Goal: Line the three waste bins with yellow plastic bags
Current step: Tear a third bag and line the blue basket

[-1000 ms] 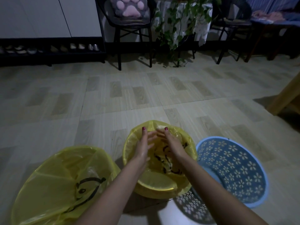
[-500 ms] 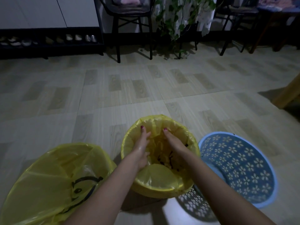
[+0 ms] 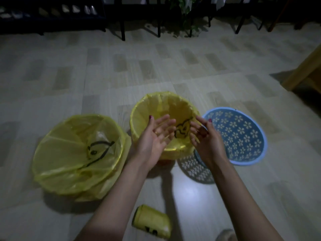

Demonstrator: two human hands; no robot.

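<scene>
Three bins stand on the tiled floor. The left bin (image 3: 76,157) is lined with a yellow bag that carries a black face print. A yellow bag also lines the middle bin (image 3: 156,105), folded over its rim. At the right, the blue flower-patterned bin (image 3: 243,136) holds no bag. My left hand (image 3: 156,136) and my right hand (image 3: 203,134) hover above the middle bin's near edge, palms facing each other, fingers spread, holding nothing. A roll of yellow bags (image 3: 151,221) lies on the floor between my forearms.
A wooden furniture leg (image 3: 305,68) stands at the right. Black chair legs (image 3: 122,23), a plant and a dark shoe rack (image 3: 52,14) line the far side of the floor. Open floor lies beyond the bins.
Both hands came up out of the middle bin's bag and spread apart above it. The view tilted down, bringing the bag roll into sight.
</scene>
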